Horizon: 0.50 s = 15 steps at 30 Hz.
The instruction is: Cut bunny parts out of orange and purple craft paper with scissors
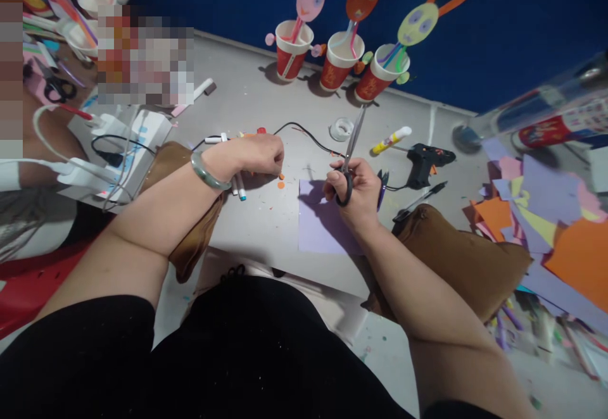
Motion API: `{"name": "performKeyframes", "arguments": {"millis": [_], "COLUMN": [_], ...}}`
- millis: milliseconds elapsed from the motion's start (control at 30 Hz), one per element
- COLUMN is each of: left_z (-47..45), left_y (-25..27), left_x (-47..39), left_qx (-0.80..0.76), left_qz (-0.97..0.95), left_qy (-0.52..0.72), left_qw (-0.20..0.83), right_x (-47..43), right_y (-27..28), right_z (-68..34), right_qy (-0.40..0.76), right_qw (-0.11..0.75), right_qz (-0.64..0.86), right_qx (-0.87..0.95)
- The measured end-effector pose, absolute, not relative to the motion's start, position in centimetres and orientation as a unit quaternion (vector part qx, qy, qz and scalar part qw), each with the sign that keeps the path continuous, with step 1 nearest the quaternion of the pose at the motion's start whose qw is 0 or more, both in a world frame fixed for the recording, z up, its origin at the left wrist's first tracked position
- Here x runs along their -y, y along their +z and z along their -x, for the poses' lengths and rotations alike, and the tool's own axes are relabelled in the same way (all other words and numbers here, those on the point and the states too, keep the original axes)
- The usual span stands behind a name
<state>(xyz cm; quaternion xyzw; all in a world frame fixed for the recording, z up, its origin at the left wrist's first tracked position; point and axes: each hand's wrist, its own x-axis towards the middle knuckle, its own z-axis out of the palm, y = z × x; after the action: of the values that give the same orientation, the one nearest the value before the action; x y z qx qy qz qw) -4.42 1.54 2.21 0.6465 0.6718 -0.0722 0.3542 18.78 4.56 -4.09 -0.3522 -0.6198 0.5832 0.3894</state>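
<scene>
My right hand (356,194) is closed round the black handles of a pair of scissors (356,131), whose blades point up and away from me. Below that hand lies a sheet of purple paper (318,232), partly in its shadow. My left hand (261,155), with a jade bangle (208,172) on the wrist, hovers low over the table with its fingers curled together. Just beneath its fingertips are small orange paper pieces (281,185); whether the fingers pinch one is hidden. White markers (240,188) lie partly under the left wrist.
Three red paper cups with rabbit faces, one yellow-faced (418,23), stand along the blue wall. A tape roll (341,129), glue stick (392,140) and black glue gun (425,164) lie ahead. Coloured paper scraps (536,210) cover the right; power strips (137,147) lie left.
</scene>
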Motion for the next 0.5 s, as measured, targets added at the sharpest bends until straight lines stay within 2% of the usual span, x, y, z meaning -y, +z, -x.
{"name": "performKeyframes", "arguments": {"millis": [300,500], "left_z": [4.92,4.81], "left_y": [2.32,2.93], "left_x": [-1.63,-1.14], "left_qx": [-0.657,-0.631], "left_qz": [-0.672,-0.704], "left_qy": [-0.099,-0.063], "left_qw": [0.328,0.322], "right_x": [-4.73,-4.74], "right_y": [-4.47,-4.46], "right_z": [-18.77,-18.81], "right_qy": [0.58,0.576], "right_qw": [0.391,0.382], "right_qz": [0.346,0.345], "right_qx": [0.626,0.635]}}
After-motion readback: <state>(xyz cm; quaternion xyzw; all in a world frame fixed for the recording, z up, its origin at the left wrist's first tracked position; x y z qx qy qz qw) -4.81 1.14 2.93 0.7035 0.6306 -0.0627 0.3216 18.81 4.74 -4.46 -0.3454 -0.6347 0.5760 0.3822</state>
